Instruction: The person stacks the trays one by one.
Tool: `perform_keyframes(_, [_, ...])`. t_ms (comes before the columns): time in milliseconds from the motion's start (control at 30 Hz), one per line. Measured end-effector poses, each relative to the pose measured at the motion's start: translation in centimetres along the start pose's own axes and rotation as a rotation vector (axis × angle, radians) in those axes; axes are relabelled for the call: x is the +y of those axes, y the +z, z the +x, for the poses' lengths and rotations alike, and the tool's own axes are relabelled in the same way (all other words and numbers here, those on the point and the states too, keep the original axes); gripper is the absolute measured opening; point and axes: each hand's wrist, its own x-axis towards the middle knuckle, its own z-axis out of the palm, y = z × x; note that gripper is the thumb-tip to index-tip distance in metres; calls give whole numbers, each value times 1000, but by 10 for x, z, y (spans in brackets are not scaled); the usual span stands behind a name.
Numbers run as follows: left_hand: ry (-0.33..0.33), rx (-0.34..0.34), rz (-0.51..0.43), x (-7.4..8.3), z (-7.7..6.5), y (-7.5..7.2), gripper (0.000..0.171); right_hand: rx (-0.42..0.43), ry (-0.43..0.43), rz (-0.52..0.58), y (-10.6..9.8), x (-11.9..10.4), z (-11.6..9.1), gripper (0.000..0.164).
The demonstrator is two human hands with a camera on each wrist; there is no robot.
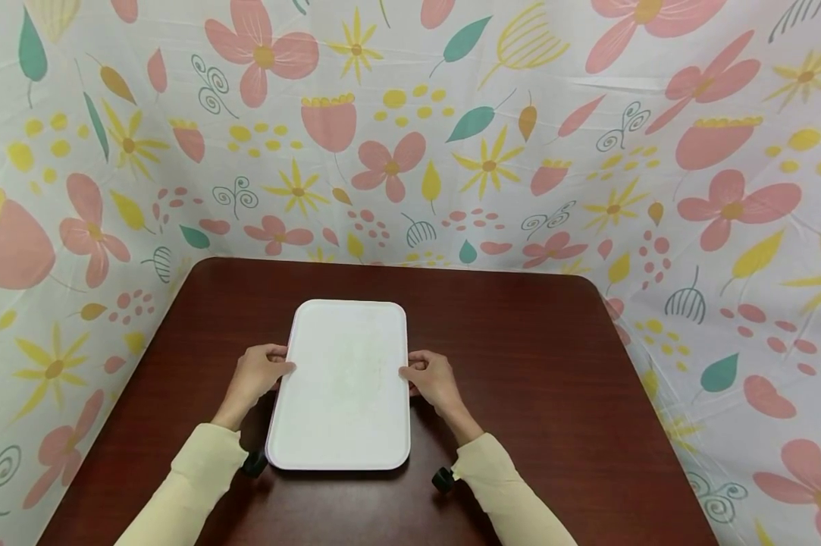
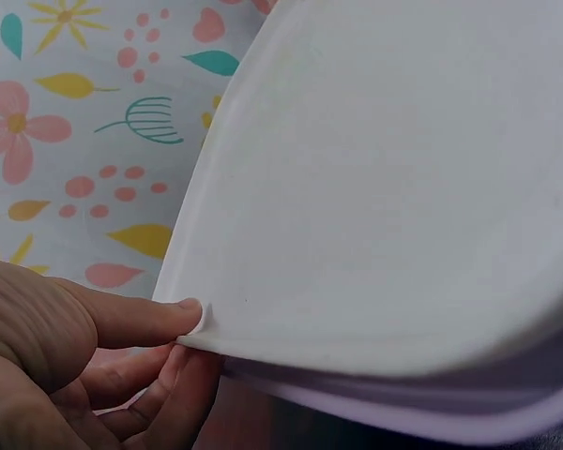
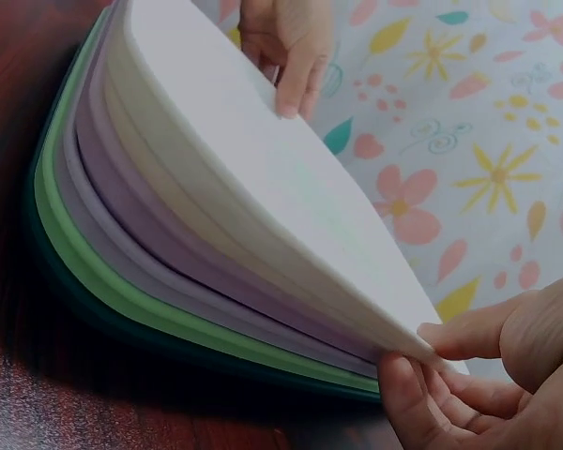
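A white rectangular tray (image 1: pixel 342 387) with rounded corners lies at the top of a stack of trays. Below it the right wrist view shows purple (image 3: pixel 159 202), green (image 3: pixel 131 291) and dark green (image 3: pixel 84 305) trays. My left hand (image 1: pixel 255 375) pinches the white tray's left edge, thumb on top and fingers underneath. On the opposite edge my right hand (image 1: pixel 436 379) pinches the rim the same way. In the left wrist view a gap shows between the white tray and the lilac tray (image 2: pixel 403 412) beneath it. How far the right fingers reach under is hidden.
The stack sits on a dark reddish-brown table (image 1: pixel 519 379). A floral-printed cloth (image 1: pixel 410 136) hangs close behind the table and along both sides. Small black devices (image 1: pixel 443 479) are at both wrists.
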Motion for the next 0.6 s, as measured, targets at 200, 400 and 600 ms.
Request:
perform_keyframes(200, [1, 47, 97, 0, 0, -1, 38, 0, -31, -40, 2, 0, 0, 38])
perform_keyframes(400, [1, 88, 149, 0, 1, -2, 35, 16, -56, -54, 5, 1, 2, 35])
perform_keyframes(600, [-4, 102, 169, 0, 1, -2, 32, 30, -66, -70, 8, 0, 2, 33])
